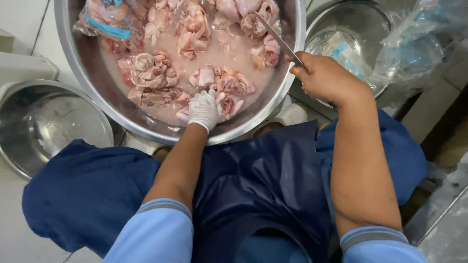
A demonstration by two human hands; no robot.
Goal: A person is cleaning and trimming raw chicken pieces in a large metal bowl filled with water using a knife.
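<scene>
A big steel basin (73,63) holds several raw chicken pieces (151,70) in cloudy pink water. My left hand (204,109), in a white glove, reaches into the basin near its front rim and closes on a chicken piece (229,104). My bare right hand (326,78) hovers over the basin's right rim, gripping the handle of a knife (275,34). The thin blade points up and left over the meat.
An empty steel bowl (44,126) sits on the white floor at the left. Another steel bowl (360,24) with crumpled clear plastic bags (414,44) stands at the right. A bagged chicken pack (105,19) lies in the basin's far left. A dark blue apron (263,190) covers my lap.
</scene>
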